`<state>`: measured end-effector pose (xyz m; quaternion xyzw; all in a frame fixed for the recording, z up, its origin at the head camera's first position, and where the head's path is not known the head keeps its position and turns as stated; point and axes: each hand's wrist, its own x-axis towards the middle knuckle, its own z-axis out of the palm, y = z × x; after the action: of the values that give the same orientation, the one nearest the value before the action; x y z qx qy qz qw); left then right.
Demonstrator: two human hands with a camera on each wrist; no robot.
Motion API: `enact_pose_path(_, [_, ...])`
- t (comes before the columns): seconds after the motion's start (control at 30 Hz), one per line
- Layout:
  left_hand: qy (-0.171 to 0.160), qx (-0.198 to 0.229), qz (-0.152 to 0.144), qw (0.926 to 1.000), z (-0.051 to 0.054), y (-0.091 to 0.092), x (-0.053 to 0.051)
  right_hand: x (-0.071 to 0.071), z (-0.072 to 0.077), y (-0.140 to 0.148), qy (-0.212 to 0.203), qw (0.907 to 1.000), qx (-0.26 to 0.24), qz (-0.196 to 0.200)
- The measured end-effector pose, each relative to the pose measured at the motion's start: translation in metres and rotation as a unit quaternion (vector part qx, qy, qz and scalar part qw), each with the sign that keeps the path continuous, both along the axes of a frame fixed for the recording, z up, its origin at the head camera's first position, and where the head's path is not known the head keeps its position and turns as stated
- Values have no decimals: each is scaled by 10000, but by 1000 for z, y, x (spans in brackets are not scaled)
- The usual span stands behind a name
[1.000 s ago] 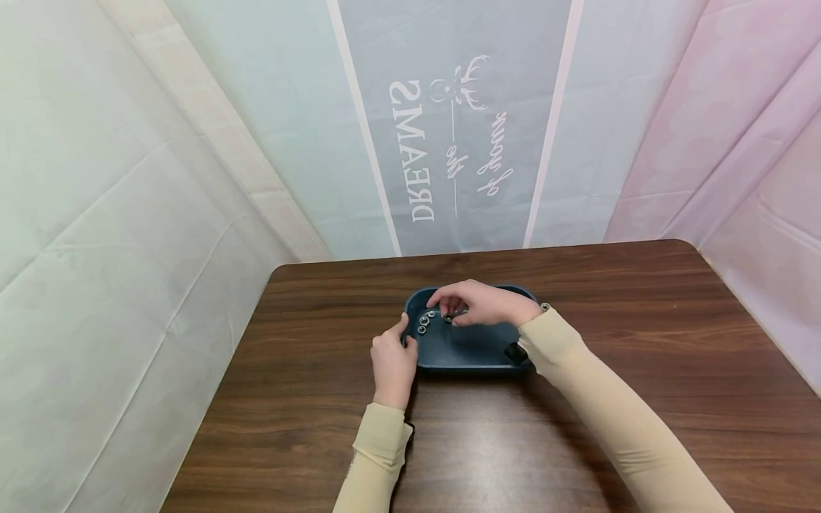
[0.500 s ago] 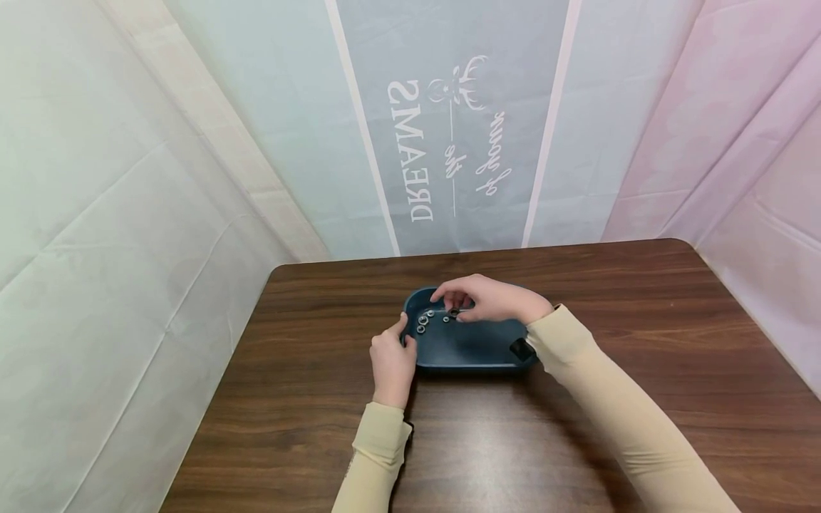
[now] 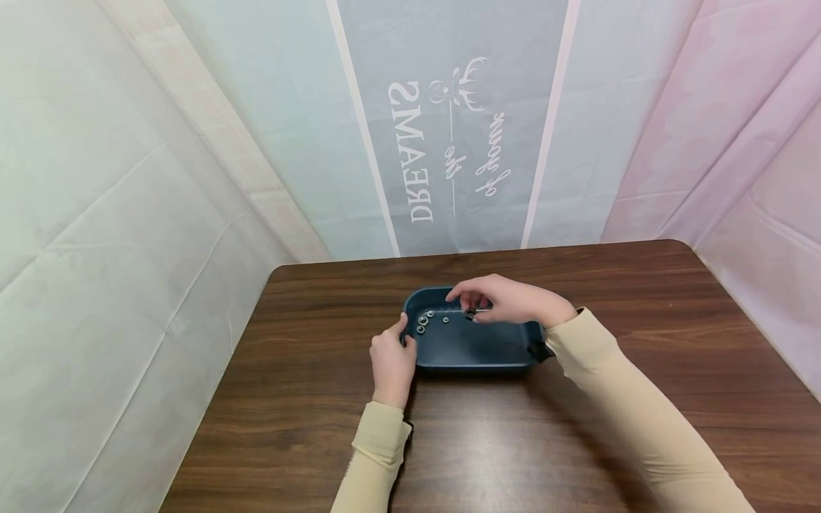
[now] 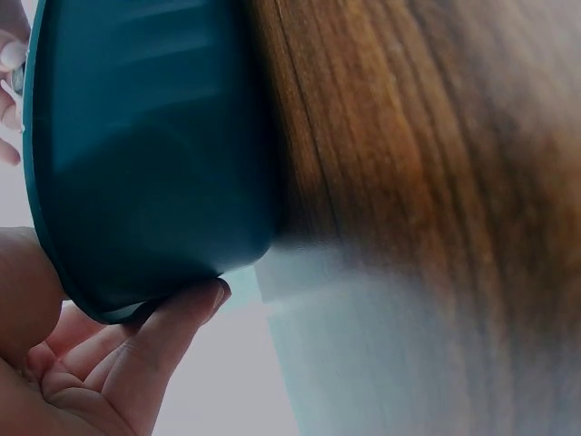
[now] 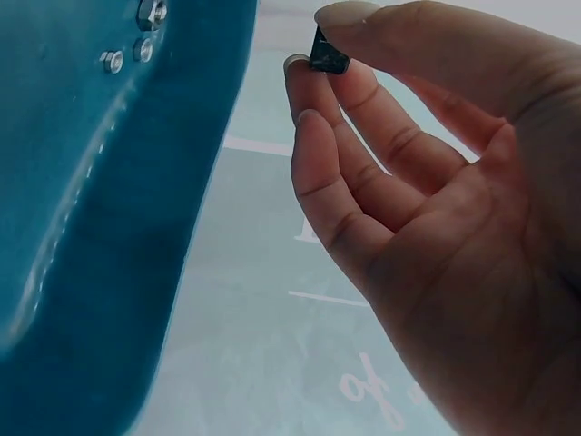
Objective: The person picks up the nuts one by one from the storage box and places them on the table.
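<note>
We see the left hand (image 3: pixel 393 362) gripping the left end of the tray (image 3: pixel 474 350), probably to steady it, while the right hand (image 3: pixel 516 299) pinches a small dark piece (image 5: pixel 329 54) above the tray, apart from the loose nuts (image 3: pixel 422 321) inside its left end.

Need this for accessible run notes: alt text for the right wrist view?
The right hand, palm showing, pinches a small dark piece. At the picture's left, a blue tray holds silver nuts, three visible here; pale printed cloth hangs behind.
</note>
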<state>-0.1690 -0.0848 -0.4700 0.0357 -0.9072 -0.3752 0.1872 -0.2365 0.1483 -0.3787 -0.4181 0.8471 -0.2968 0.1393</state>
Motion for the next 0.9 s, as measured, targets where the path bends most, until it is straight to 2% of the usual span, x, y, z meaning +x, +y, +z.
enact_pose_path(0.5, [25, 12, -30, 10000, 0, 0, 0, 13, -5, 24, -131, 9998, 17, -125])
enact_pose_path(0.9, [107, -46, -20, 9999, 0, -1, 0, 20, -15, 45, 33, 9998, 116, -176])
